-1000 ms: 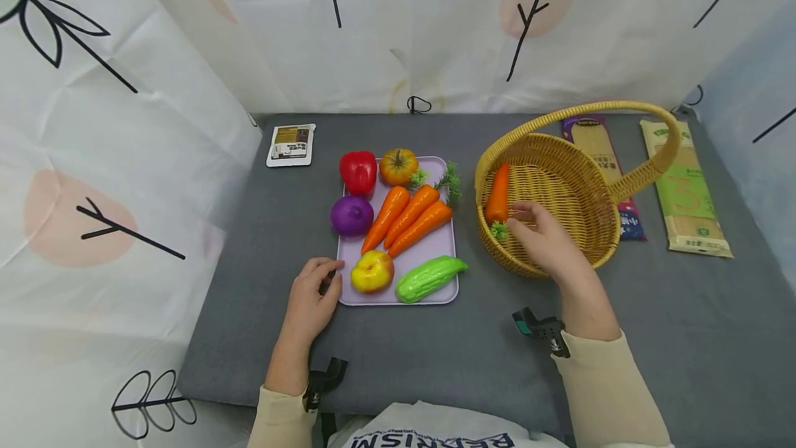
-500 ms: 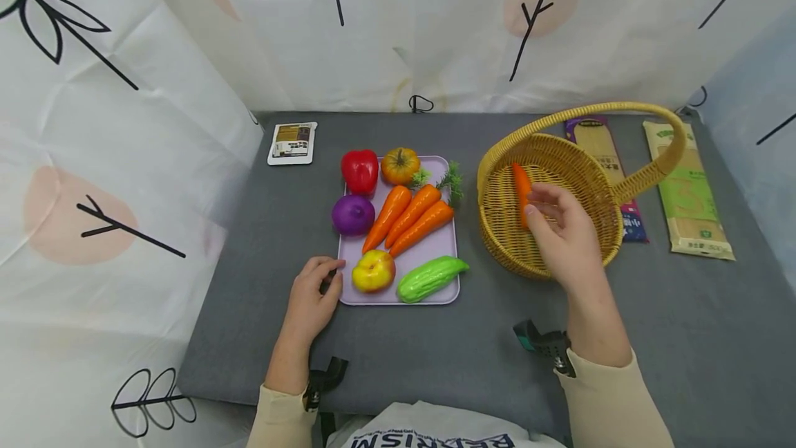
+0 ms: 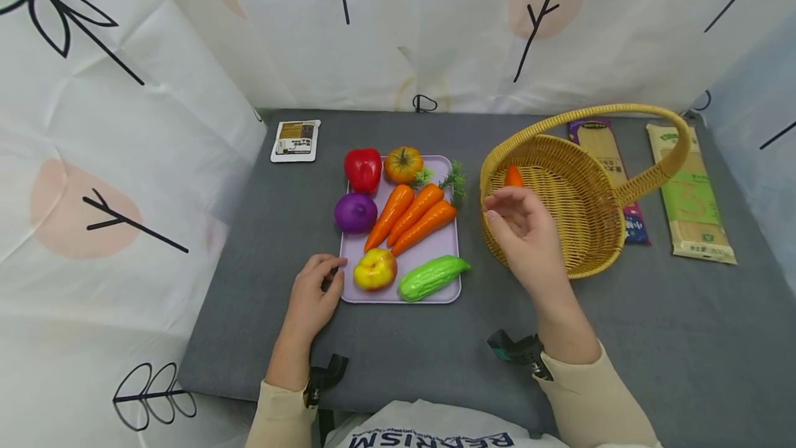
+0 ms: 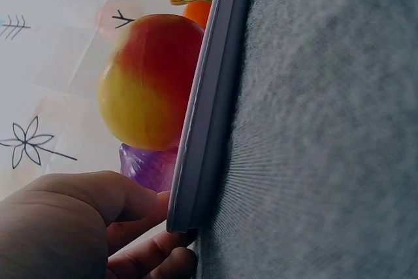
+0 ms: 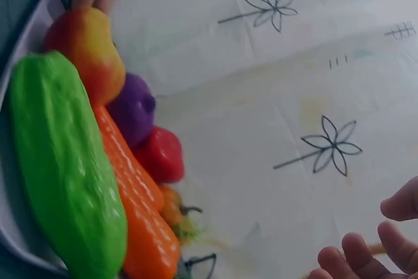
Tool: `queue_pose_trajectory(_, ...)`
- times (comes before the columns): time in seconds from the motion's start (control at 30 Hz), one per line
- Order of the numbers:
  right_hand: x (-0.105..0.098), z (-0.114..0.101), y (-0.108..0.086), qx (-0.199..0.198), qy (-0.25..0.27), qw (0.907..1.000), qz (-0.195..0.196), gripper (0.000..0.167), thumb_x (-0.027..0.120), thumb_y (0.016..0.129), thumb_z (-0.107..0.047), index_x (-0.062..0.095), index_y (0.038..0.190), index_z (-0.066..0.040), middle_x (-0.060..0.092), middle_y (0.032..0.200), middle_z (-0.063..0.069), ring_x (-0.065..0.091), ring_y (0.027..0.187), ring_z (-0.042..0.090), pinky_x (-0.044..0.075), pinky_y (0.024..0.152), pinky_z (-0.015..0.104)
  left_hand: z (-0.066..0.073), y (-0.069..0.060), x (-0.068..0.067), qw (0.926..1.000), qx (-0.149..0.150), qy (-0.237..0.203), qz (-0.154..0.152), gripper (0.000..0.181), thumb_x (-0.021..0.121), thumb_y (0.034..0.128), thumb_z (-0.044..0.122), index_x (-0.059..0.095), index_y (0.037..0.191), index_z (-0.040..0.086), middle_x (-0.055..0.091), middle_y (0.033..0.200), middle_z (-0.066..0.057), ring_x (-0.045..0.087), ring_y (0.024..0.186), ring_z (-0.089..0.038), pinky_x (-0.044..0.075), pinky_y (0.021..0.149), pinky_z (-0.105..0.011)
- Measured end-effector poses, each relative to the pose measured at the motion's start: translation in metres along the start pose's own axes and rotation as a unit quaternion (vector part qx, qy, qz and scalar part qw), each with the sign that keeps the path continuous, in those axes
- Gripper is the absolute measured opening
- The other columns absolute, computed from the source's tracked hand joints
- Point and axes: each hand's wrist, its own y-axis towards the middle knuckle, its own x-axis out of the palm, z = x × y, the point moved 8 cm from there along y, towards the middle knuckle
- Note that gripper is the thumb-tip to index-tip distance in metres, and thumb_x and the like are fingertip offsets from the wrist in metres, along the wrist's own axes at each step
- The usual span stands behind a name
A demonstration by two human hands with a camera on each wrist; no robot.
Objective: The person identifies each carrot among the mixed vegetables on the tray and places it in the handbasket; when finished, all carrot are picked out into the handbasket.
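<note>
Carrot [image 3: 514, 175]: inside the wicker basket [image 3: 578, 192], near its left wall, mostly hidden from you behind your right hand [image 3: 525, 234]. Judging by the others' shine, expect something light, stiff and slightly slippery; pinch it across the thick body.
Right hand: thumb and fingers apart, nothing between them, over the basket's left side.
Tray carrots [image 3: 415, 214]: three lying side by side on the lilac tray [image 3: 438, 245]. Take each around its middle; the leafy tops look like the weaker hold.
Left hand [image 3: 316, 292]: fingers bent, tips at the tray's left edge; I cannot tell whether they pinch the rim.
Tray: thin-rimmed, probably light enough to slide under you, so steady it by its edge.
Green gourd [image 3: 432, 278]: glossy and bumpy, likely firm; grip it around the waist.
Basket: probably light with some give; your surest hold is the arched handle [image 3: 674, 151].
</note>
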Motion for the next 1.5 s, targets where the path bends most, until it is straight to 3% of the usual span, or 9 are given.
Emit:
queue_pose_trajectory(0.2, 0.035, 0.024, 0.003, 0.045, 0.018, 0.9979, -0.043, 0.035, 0.059, 0.097, 0.009, 0.051, 0.131, 0.004, 0.057, 0.124, 0.024, 0.062, 0.115, 0.034, 0.053, 0.093, 0.028, 0.001, 0.0, 0.0, 1.0, 0.004, 0.002, 0.003, 0.02, 0.069, 0.0929, 0.001, 0.076, 0.111, 0.002, 0.065, 0.107, -0.011, 0.055, 0.084, -0.021, 0.045, 0.072, -0.038)
queue_pose_trajectory(0.43, 0.063, 0.058, 0.001, 0.115, -0.033, 0.9896, -0.079, 0.046, 0.062, 0.101, -0.008, 0.044, 0.143, 0.0, 0.05, 0.136, 0.023, 0.055, 0.123, 0.037, 0.046, 0.101, 0.047, 0.001, 0.001, 0.0, 1.0, 0.002, -0.002, -0.003, 0.02, 0.069, 0.0935, 0.002, 0.076, 0.112, 0.003, 0.065, 0.108, -0.011, 0.055, 0.085, -0.021, 0.045, 0.073, -0.038)
queue_pose_trajectory(0.7, 0.068, 0.078, 0.004, 0.177, -0.082, 0.9784, -0.068, 0.059, 0.06, 0.102, -0.016, 0.032, 0.152, -0.001, 0.038, 0.146, 0.024, 0.042, 0.129, 0.042, 0.038, 0.104, 0.053, 0.0, 0.0, 0.0, 1.0, -0.001, 0.003, 0.0, 0.02, 0.068, 0.0936, 0.002, 0.076, 0.112, 0.003, 0.065, 0.108, -0.01, 0.055, 0.084, -0.021, 0.044, 0.073, -0.039)
queue_pose_trajectory(0.87, 0.071, 0.088, 0.008, 0.215, -0.121, 0.9658, -0.08, 0.07, 0.062, 0.1, -0.019, 0.024, 0.157, -0.003, 0.027, 0.154, 0.026, 0.032, 0.141, 0.04, 0.03, 0.114, 0.051, 0.0, 0.0, 0.0, 1.0, 0.0, 0.0, 0.002, 0.02, 0.069, 0.0933, 0.002, 0.076, 0.111, 0.003, 0.065, 0.107, -0.011, 0.055, 0.084, -0.021, 0.044, 0.073, -0.039)
queue_pose_trajectory(1.13, 0.071, 0.108, 0.017, 0.253, -0.144, 0.9525, -0.091, 0.073, 0.059, 0.1, -0.022, 0.022, 0.16, -0.004, 0.028, 0.16, 0.026, 0.028, 0.149, 0.036, 0.027, 0.118, 0.05, -0.004, -0.001, 0.002, 0.9999, -0.01, 0.005, -0.003, 0.02, 0.069, 0.0938, 0.003, 0.076, 0.112, 0.004, 0.065, 0.109, -0.01, 0.056, 0.085, -0.021, 0.045, 0.074, -0.04)
queue_pose_trajectory(1.33, 0.067, 0.113, 0.02, 0.248, -0.09, 0.9634, -0.049, 0.062, 0.057, 0.1, -0.013, 0.035, 0.158, -0.006, 0.041, 0.154, 0.019, 0.042, 0.135, 0.033, 0.038, 0.108, 0.049, -0.004, -0.002, 0.002, 1.0, -0.004, 0.0, -0.001, 0.02, 0.069, 0.0938, 0.003, 0.076, 0.112, 0.004, 0.065, 0.108, -0.01, 0.056, 0.085, -0.021, 0.045, 0.074, -0.039)
queue_pose_trajectory(1.5, 0.066, 0.109, 0.024, 0.211, -0.057, 0.9755, -0.026, 0.054, 0.056, 0.099, -0.007, 0.046, 0.152, -0.004, 0.044, 0.153, 0.018, 0.039, 0.14, 0.03, 0.036, 0.111, 0.046, -0.002, 0.0, 0.001, 0.9999, 0.008, -0.004, 0.005, 0.02, 0.069, 0.0932, 0.002, 0.076, 0.111, 0.004, 0.066, 0.108, -0.01, 0.056, 0.084, -0.021, 0.045, 0.073, -0.039)
